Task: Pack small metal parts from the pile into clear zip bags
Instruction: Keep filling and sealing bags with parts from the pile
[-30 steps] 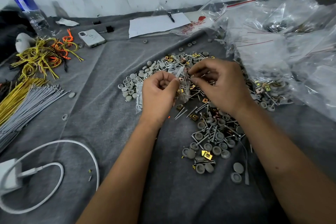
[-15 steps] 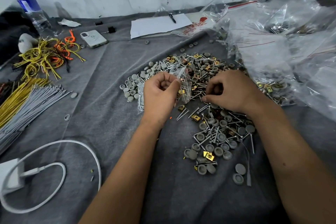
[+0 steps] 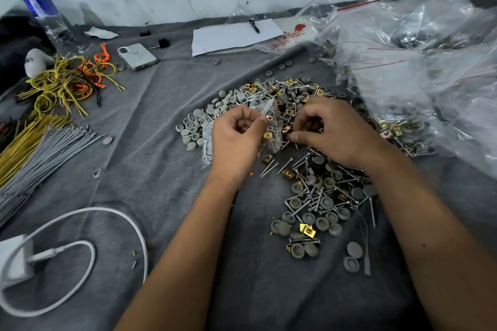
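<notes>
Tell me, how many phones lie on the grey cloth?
1. The phone lies face down at the far left of the cloth, beside the coloured wires. Another could be hidden under the bags.

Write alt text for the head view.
The left hand holds a clear zip bag open while the right hand pinches parts from the pile of screws, caps and brass clips on a grey cloth. Filled bags lie right, wires left.
</notes>
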### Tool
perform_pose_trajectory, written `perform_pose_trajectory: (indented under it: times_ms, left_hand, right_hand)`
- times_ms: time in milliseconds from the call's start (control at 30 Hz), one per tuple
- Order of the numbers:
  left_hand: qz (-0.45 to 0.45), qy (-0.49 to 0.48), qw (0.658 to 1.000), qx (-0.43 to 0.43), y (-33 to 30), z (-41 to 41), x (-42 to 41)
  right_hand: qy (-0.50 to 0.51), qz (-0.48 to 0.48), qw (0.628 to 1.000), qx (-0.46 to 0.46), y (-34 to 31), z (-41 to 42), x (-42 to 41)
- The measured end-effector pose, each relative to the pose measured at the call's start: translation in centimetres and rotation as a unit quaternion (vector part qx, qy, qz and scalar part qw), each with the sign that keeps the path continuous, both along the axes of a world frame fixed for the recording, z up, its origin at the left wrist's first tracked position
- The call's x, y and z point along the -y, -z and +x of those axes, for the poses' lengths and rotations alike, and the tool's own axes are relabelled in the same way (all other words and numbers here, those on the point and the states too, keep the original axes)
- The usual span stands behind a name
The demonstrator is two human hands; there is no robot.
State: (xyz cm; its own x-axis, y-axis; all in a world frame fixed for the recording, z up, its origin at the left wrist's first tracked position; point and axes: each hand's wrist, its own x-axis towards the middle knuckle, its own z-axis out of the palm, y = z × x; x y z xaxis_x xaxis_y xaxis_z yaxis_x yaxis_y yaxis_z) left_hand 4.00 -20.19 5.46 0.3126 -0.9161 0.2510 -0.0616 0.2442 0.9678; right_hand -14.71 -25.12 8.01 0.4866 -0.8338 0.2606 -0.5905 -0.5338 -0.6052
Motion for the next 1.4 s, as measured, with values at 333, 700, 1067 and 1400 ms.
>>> perform_pose_trajectory:
  times_ms: [333, 700, 1067, 1400]
  left_hand:
    - [-0.008, 0.0, 1.0, 0.027, -0.3, -0.2, -0.2]
    - [-0.015, -0.033, 0.998, -0.047, -0.1, 1.0, 0.6]
    - [-0.009, -0.034, 0.996, -0.083, -0.3, 0.5, 0.4]
    - [-0.003, -0.029, 0.998, -0.047, -0.3, 0.4, 0.2]
  right_hand:
    - [-0.025, -0.053, 0.985, 0.16, 0.6, 2.3, -1.3]
    - [0.094, -0.091, 0.984, 0.124, 1.0, 1.2, -0.2]
    - [0.073, -0.137, 0.982, -0.103, 1.5, 1.7, -0.1]
    - [0.069, -0.131, 0.983, 0.112, 0.8, 1.6, -0.6]
